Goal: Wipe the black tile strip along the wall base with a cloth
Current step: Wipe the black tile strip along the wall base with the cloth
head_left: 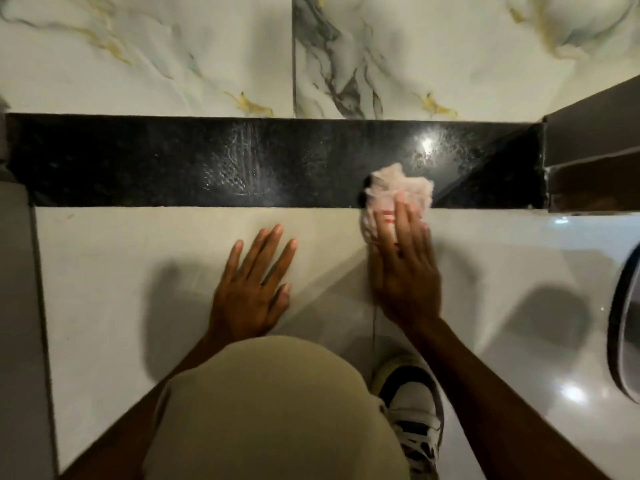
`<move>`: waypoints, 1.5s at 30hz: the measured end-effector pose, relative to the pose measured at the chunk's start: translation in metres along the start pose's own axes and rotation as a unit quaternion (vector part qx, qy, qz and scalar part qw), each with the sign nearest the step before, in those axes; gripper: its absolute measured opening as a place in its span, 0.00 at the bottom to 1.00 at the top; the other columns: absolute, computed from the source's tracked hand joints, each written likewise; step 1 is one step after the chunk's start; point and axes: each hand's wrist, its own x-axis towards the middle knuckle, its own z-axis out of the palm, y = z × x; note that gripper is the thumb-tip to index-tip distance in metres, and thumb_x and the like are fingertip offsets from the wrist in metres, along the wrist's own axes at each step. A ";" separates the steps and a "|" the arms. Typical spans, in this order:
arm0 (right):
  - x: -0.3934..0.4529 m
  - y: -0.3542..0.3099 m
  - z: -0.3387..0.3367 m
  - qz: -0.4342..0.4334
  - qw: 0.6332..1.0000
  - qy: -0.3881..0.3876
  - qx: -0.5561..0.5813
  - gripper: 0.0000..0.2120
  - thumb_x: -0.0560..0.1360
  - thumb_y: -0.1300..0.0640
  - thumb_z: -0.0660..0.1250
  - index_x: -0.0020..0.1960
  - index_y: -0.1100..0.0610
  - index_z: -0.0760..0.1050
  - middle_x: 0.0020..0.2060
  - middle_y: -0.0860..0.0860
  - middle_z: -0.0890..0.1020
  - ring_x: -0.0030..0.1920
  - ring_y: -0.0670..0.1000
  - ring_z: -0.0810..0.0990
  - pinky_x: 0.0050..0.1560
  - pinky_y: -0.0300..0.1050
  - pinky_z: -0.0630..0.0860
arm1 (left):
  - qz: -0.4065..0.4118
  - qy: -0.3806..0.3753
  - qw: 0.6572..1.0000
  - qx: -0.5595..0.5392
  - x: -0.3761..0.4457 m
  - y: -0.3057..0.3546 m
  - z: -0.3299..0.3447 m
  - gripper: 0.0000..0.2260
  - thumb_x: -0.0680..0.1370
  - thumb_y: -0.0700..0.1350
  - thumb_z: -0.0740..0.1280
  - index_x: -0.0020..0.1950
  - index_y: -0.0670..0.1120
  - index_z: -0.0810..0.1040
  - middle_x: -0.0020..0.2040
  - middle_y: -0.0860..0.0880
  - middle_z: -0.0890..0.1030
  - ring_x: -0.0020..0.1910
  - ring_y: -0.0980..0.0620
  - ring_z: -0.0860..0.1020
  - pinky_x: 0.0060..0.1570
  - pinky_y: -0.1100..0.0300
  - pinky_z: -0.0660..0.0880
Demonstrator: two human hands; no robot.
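The glossy black tile strip [173, 161] runs left to right below the marbled wall, with wet smear marks near its middle and a light glare at the right. A crumpled white cloth [398, 188] with a red stripe lies on the strip's lower edge, right of centre. My right hand [405, 268] presses flat on the cloth, fingers over its near half. My left hand [254, 289] rests flat on the pale floor tile, fingers spread, holding nothing, a little short of the strip.
A dark wooden frame [588, 157] closes the strip's right end. A round dark-rimmed object [623, 323] sits at the right edge. My bent knee [263, 410] and a white-and-black shoe [412, 410] are below the hands. A grey ledge [17, 306] borders the left.
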 end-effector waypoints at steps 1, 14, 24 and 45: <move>0.002 0.007 -0.001 0.021 1.000 0.005 -0.008 0.27 0.90 0.49 0.52 0.87 0.54 0.58 0.87 0.58 0.58 0.88 0.58 0.55 0.88 0.60 0.58 | -0.013 0.003 1.000 0.002 -0.003 -0.004 -0.001 0.30 0.87 0.56 0.52 0.89 0.50 0.55 0.90 0.44 0.55 0.89 0.44 0.54 0.87 0.39 0.50; 0.114 -0.103 0.014 -0.139 0.990 0.001 0.031 0.28 0.89 0.49 0.53 0.87 0.56 0.56 0.87 0.60 0.58 0.88 0.60 0.55 0.89 0.62 0.55 | -0.110 0.071 0.991 -0.027 -0.002 -0.009 0.003 0.31 0.84 0.53 0.58 0.88 0.46 0.61 0.88 0.41 0.61 0.88 0.41 0.57 0.88 0.40 0.48; 0.109 -0.071 0.013 0.025 0.999 0.044 -0.006 0.28 0.90 0.50 0.51 0.87 0.58 0.57 0.87 0.61 0.58 0.88 0.62 0.55 0.88 0.62 0.56 | -0.179 0.082 0.980 -0.033 0.000 -0.006 0.007 0.31 0.86 0.56 0.54 0.88 0.47 0.59 0.89 0.41 0.59 0.88 0.41 0.57 0.87 0.38 0.54; 0.160 -0.163 0.029 -0.106 0.994 -0.005 0.024 0.29 0.90 0.46 0.48 0.88 0.55 0.51 0.88 0.60 0.53 0.89 0.61 0.50 0.90 0.61 0.49 | -0.339 0.150 0.929 -0.004 -0.060 -0.066 -0.004 0.29 0.87 0.55 0.53 0.86 0.44 0.64 0.87 0.39 0.63 0.87 0.40 0.61 0.85 0.35 0.59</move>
